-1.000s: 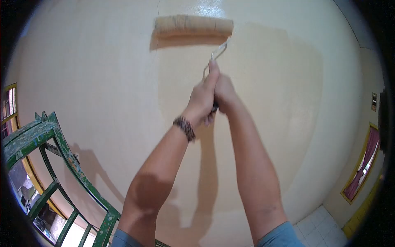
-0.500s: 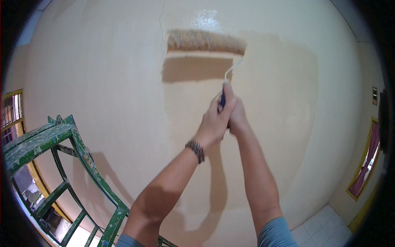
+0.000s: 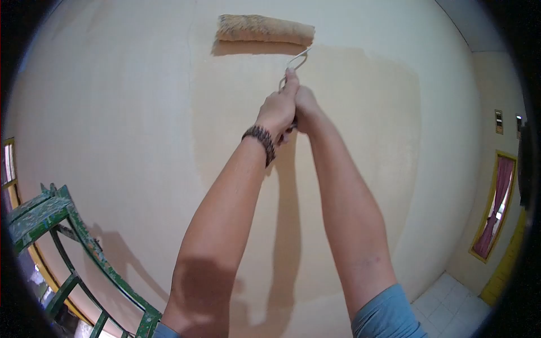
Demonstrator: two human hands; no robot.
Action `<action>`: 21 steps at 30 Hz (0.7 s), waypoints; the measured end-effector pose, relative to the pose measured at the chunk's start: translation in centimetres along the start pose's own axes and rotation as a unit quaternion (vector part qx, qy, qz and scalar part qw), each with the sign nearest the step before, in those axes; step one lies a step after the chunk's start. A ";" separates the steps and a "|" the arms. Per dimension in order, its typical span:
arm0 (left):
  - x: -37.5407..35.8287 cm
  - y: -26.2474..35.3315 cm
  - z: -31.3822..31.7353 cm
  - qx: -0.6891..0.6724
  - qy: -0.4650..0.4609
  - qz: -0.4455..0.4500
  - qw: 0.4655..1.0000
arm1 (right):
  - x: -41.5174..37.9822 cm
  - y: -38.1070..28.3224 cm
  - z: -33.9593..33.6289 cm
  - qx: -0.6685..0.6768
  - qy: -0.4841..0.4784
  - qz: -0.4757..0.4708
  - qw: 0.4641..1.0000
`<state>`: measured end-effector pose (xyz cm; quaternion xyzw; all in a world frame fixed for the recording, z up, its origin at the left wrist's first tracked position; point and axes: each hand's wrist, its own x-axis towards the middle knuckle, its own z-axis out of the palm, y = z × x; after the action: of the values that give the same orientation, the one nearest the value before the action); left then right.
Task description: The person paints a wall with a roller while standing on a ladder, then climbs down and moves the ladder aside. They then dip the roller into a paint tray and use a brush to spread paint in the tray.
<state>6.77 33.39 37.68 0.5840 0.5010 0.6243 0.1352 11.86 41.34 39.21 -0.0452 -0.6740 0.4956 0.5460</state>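
A paint roller point(image 3: 265, 30) with a shaggy beige sleeve is high on the wall, lying nearly level, with its thin shadow just below it. Its bent wire frame point(image 3: 298, 57) runs down from the right end to the handle, which is mostly hidden by my fingers. My left hand point(image 3: 276, 111), with a dark braided bracelet point(image 3: 261, 138) on the wrist, is closed round the handle, thumb pointing up along it. Pressed against it, my right hand point(image 3: 307, 108) also grips the handle. Behind them the cream wall point(image 3: 360, 141) carries a darker, damp-looking painted patch.
A green paint-spattered ladder point(image 3: 84, 236) stands at the lower left, beside a yellow-framed window point(image 3: 8, 160). On the right wall there is a narrow window with a pink curtain point(image 3: 496, 205). White floor tiles point(image 3: 451, 304) show at the lower right.
Both hands have pushed the roller upward, and my arms are stretched further. The roller's shadow now sits closer beneath it. The view has shifted, so the ladder appears lower and further left.
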 end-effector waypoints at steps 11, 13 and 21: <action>-3.7 -6.4 3.2 0.059 -0.004 0.003 0.998 | -5.9 5.9 -3.2 -0.087 0.059 0.002 0.994; -1.9 -2.7 2.1 0.029 -0.032 0.000 0.999 | -1.7 3.6 -2.9 -0.076 0.043 -0.011 0.996; 0.4 -2.0 1.4 0.014 0.000 0.020 1.000 | -1.7 0.6 -0.5 0.009 0.024 0.003 1.000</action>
<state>7.04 35.30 36.11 0.5958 0.4979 0.6198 0.1140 12.64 40.93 37.61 -0.0540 -0.6564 0.5015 0.5610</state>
